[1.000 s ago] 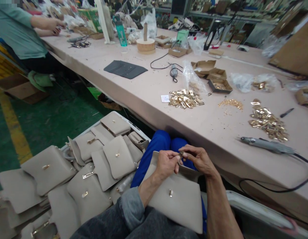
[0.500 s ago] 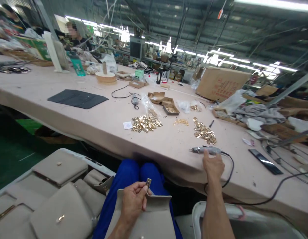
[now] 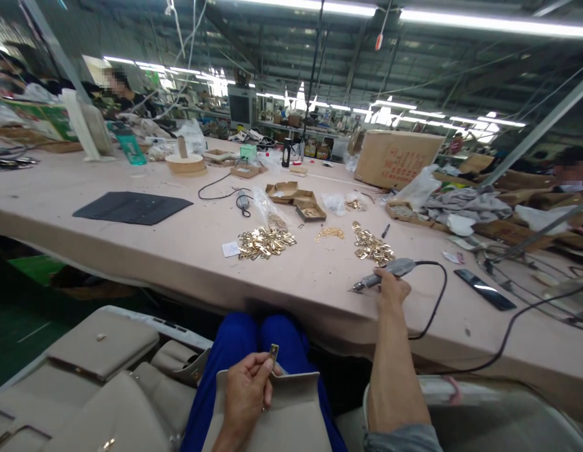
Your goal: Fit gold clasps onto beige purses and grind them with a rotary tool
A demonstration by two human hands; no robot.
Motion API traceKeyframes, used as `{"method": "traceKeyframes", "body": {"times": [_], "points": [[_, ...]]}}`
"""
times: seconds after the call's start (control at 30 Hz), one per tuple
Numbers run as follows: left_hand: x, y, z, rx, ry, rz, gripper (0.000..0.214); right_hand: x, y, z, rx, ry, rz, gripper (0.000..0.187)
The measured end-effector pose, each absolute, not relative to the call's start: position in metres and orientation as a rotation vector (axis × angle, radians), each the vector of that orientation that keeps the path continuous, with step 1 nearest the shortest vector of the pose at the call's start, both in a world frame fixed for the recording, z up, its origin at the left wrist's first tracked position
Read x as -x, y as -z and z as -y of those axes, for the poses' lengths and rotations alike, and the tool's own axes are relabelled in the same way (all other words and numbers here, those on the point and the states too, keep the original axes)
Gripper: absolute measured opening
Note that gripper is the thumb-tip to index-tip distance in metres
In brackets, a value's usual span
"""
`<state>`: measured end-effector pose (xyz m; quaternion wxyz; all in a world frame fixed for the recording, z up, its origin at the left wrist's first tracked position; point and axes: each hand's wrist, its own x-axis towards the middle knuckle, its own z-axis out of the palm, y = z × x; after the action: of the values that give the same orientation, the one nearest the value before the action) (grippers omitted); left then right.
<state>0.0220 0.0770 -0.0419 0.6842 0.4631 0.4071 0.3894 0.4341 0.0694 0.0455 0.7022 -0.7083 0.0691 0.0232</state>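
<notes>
My left hand (image 3: 248, 390) pinches a small metal plate (image 3: 273, 351) between thumb and fingers, at the upper edge of a beige bag flap (image 3: 298, 402). The beige bag piece lies across my blue-trousered lap, and part of it is hidden beneath the hand. Over the table's front edge, my right hand (image 3: 391, 287) is closed around a grey electric screwdriver (image 3: 398, 269), whose tip points left and slightly down. A black cord runs from its rear end. Just beyond it lies a heap of gold metal plates (image 3: 372, 246).
Another pile of gold plates (image 3: 265, 242) and some small gold pieces (image 3: 329, 233) lie on the table (image 3: 192, 242). A phone (image 3: 484, 289) is at right, a black sheet (image 3: 131, 208) at left. Beige bags (image 3: 103, 342) fill a bin at lower left. A person sits across the table.
My right hand has lifted the electric screwdriver off the table and tilted its tip downward. My left hand still pinches the metal plate. The view has shifted slightly.
</notes>
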Motion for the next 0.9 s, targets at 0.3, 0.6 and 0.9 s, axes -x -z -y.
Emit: {"method": "traceKeyframes", "body": {"times": [0.3, 0.6, 0.9], "points": [[-0.021, 0.034, -0.078, -1.078, -0.845, -0.909, 0.049, -0.428, -0.034, -0.049, 0.878, -0.409, 0.028, 0.033], [-0.022, 0.040, -0.075, -1.079, -0.887, -0.928, 0.049, -0.465, -0.042, -0.081, 0.783, -0.287, -0.078, 0.036], [-0.021, 0.038, -0.076, -1.099, -0.859, -0.923, 0.048, -0.476, -0.038, -0.114, 0.901, -0.173, -0.221, 0.040]]}}
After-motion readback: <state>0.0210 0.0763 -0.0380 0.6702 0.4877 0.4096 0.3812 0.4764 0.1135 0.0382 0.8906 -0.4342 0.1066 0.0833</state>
